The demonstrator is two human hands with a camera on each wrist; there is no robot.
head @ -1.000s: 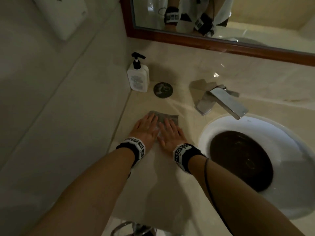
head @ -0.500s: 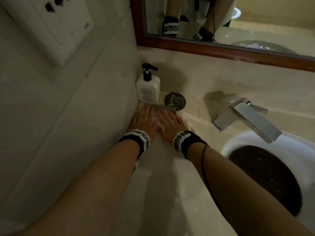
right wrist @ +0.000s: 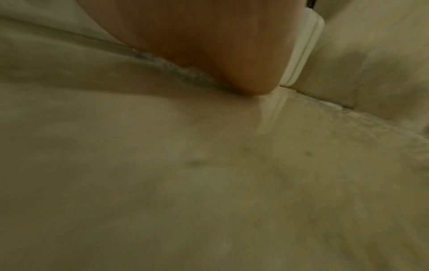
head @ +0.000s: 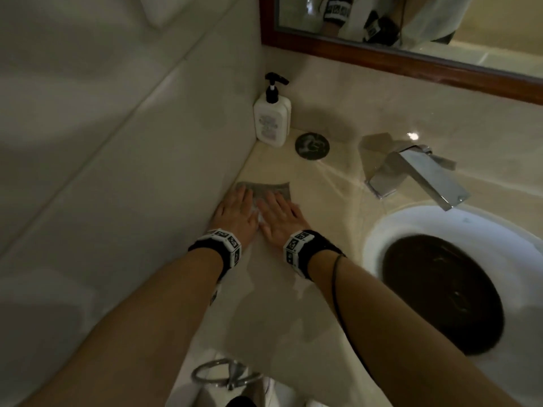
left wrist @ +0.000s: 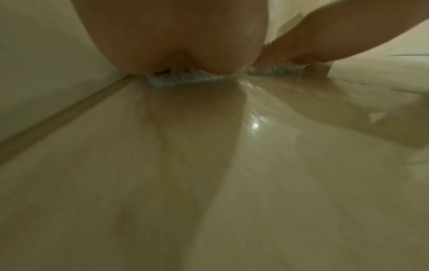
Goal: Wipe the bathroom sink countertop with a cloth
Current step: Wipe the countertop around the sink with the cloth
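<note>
A grey cloth (head: 271, 188) lies flat on the beige countertop (head: 323, 201), close against the left wall. My left hand (head: 236, 211) and right hand (head: 279, 214) press on it side by side, fingers straight, covering its near part. In the left wrist view the heel of my left hand (left wrist: 176, 42) sits on the cloth's edge (left wrist: 185, 79), and the right hand (left wrist: 290, 51) is beside it. The right wrist view shows the heel of my right hand (right wrist: 209, 47) on the cloth (right wrist: 185, 73), with the countertop (right wrist: 209, 183) wet and shiny.
A white pump bottle (head: 271, 117) stands in the back corner, a dark round disc (head: 312, 145) beside it. The chrome faucet (head: 417, 173) overhangs the white sink (head: 440, 224) at right. A wood-framed mirror (head: 411, 57) runs along the back. A metal ring (head: 226, 374) hangs below the counter's front edge.
Both hands slid the cloth forward toward the bottle half a second ago, and have now drawn it back toward me along the left wall.
</note>
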